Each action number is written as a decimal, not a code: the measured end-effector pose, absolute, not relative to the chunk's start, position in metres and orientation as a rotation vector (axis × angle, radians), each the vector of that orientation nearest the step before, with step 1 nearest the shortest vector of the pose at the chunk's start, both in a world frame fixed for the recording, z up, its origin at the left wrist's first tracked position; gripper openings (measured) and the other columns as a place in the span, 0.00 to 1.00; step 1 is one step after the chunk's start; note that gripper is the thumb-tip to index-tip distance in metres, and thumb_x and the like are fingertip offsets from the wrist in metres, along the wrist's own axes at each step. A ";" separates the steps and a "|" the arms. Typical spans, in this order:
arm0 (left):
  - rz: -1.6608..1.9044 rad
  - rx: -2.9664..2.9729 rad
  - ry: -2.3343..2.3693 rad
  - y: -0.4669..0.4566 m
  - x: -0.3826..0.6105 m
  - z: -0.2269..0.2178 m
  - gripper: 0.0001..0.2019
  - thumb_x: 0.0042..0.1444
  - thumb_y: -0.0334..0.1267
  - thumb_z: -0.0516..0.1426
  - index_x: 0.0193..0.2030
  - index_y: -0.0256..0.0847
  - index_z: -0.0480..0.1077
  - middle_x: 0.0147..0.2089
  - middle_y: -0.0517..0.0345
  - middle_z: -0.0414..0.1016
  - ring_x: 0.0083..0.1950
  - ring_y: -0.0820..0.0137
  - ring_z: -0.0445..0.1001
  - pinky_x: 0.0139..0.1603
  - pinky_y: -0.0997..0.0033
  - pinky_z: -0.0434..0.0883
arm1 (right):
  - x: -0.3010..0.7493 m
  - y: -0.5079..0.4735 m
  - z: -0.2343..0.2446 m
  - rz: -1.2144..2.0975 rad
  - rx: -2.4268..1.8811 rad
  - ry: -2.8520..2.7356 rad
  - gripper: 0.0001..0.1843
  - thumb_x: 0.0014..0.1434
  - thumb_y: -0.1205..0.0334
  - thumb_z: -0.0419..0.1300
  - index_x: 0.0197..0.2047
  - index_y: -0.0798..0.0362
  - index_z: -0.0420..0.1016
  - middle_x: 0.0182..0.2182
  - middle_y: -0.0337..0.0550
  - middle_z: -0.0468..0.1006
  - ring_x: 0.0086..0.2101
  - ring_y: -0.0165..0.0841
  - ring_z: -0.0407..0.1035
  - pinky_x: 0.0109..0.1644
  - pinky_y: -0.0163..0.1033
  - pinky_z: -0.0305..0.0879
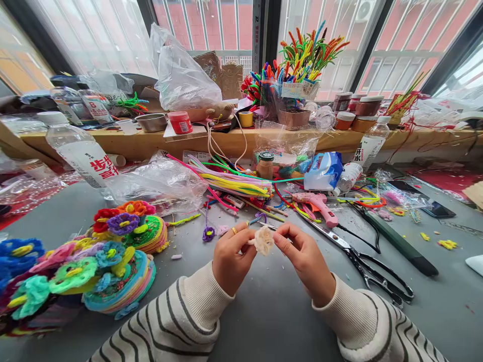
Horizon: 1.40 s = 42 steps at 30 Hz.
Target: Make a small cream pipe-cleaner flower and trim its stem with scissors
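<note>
Between my two hands is a small cream flower of fuzzy pipe cleaner (264,240), held a little above the grey table. My left hand (234,254) is closed on it from the left, with a ring on one finger. From the right, the thumb and fingertips of my right hand (304,259) pinch its edge. Just beyond the hands lie a small purple flower (208,233) and some pipe-cleaner pieces. Large black-handled scissors (362,266) lie open-handled to the right of my right hand.
Colourful pipe-cleaner flower pots (121,281) stand at the left. Behind the hands are a bundle of pipe cleaners (241,182), a pink glue gun (319,205) with its cord, and a jar (265,167). Water bottles (81,151) flank the clutter below a crowded ledge (188,142).
</note>
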<state>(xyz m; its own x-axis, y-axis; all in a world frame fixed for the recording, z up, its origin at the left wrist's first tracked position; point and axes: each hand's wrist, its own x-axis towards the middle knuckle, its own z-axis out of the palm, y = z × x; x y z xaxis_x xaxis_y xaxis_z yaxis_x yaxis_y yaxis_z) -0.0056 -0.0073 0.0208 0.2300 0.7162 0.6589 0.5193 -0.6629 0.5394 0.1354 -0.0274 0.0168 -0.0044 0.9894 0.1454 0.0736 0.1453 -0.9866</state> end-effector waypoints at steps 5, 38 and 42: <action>1.419 2.290 1.128 -0.009 -0.006 0.022 0.10 0.49 0.34 0.52 0.18 0.39 0.66 0.19 0.60 0.63 0.22 0.75 0.61 0.24 0.76 0.62 | 0.136 -0.029 0.018 0.991 -1.157 -1.378 0.12 0.53 0.54 0.54 0.26 0.55 0.64 0.23 0.38 0.65 0.24 0.26 0.59 0.26 0.31 0.57; 1.345 2.376 1.013 -0.006 -0.009 0.016 0.11 0.46 0.28 0.53 0.37 0.36 0.72 0.22 0.60 0.67 0.19 0.79 0.58 0.19 0.79 0.61 | 0.139 -0.028 0.015 1.040 -1.190 -1.281 0.12 0.52 0.55 0.55 0.27 0.56 0.66 0.22 0.36 0.64 0.23 0.25 0.56 0.25 0.30 0.54; 1.335 2.391 1.008 -0.007 -0.008 0.017 0.12 0.46 0.28 0.53 0.37 0.35 0.72 0.19 0.62 0.63 0.18 0.79 0.57 0.19 0.79 0.60 | 0.139 -0.027 0.014 1.041 -1.200 -1.271 0.12 0.52 0.55 0.55 0.27 0.56 0.65 0.22 0.35 0.63 0.23 0.24 0.56 0.25 0.30 0.54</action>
